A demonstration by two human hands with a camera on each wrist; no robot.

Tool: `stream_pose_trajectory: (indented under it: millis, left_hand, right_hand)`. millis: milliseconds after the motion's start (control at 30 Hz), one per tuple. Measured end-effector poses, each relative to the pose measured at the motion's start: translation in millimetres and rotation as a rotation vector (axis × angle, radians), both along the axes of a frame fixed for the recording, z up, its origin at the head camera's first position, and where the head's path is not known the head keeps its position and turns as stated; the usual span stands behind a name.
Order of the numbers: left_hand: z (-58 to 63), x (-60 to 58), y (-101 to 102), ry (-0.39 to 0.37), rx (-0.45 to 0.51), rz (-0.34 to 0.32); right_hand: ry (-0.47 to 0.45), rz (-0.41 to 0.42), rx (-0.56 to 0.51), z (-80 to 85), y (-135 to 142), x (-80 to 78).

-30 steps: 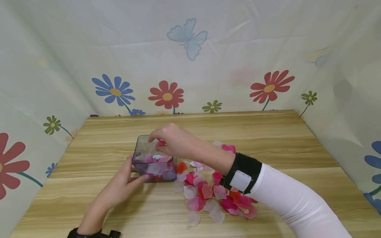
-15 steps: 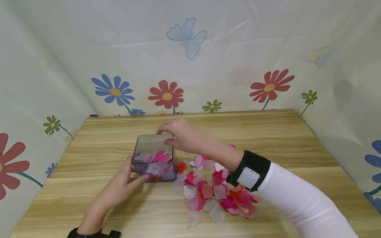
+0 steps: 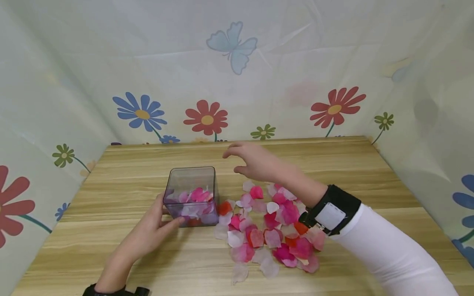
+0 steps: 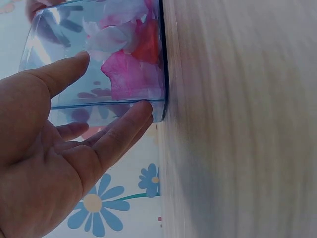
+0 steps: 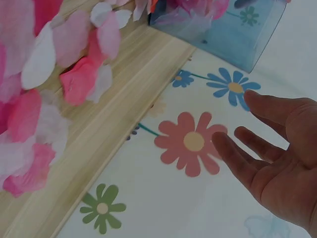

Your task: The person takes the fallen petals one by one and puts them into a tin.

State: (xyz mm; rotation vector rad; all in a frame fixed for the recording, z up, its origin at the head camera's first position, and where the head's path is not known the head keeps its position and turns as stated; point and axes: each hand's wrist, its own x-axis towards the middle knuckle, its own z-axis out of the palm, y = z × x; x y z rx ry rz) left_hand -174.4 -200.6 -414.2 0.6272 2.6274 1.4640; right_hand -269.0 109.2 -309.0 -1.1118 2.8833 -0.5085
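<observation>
A clear, purplish plastic box [image 3: 214, 185] stands on the table, partly filled with pink, white and red artificial petals [image 3: 198, 195]. My left hand [image 3: 152, 228] holds its near left corner. In the left wrist view the thumb [image 4: 69, 74] lies on one wall and the fingers [image 4: 124, 130] on the adjoining one. My right hand [image 3: 259, 161] is in the air to the right of the box, fingers loosely bent and apart with nothing between them. Below it spreads a pile of loose petals [image 3: 274, 238], partly hidden by the right forearm.
The wooden tabletop [image 3: 148, 160] meets a white backdrop [image 3: 166, 53] printed with flowers and a butterfly at the back and sides. Several petals lie right beside the box's right wall. A black wrist strap [image 3: 331, 209] is on the right arm.
My right hand let pink petals fall into the box, then moved away to the right, beyond its rim. The left hand and box stayed in place.
</observation>
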Motion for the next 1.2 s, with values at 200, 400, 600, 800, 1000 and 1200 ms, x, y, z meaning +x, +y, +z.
stream_pose_trajectory:
  millis: [200,400,600,800,1000,1200]
  left_hand:
    - [0.2,0.6,-0.5,0.013,-0.003,0.004]
    - [2.6,0.9,-0.9,-0.012,-0.019,0.011]
    - [3.0,1.0,-1.1,0.0,-0.038,0.011]
    - [3.5,2.0,-1.5,0.034,-0.109,0.029]
    - [3.1,2.0,-1.6,0.036,-0.108,0.029]
    - [4.2,1.4,-0.7,0.024,-0.089,0.021]
  right_hand:
    - [-0.05,-0.052,0.042,-5.6,19.2,-4.5]
    - [-0.134,-0.079,0.155,-11.6,33.5,-5.7]
    - [-0.214,-0.063,0.254,-19.9,46.6,-4.7]
    - [-0.329,-0.136,0.229,-30.9,61.2,-6.2]
    - [-0.336,-0.161,0.243,-40.9,72.2,-9.1]
    - [-0.306,-0.169,0.266,-48.2,79.9,-6.2]
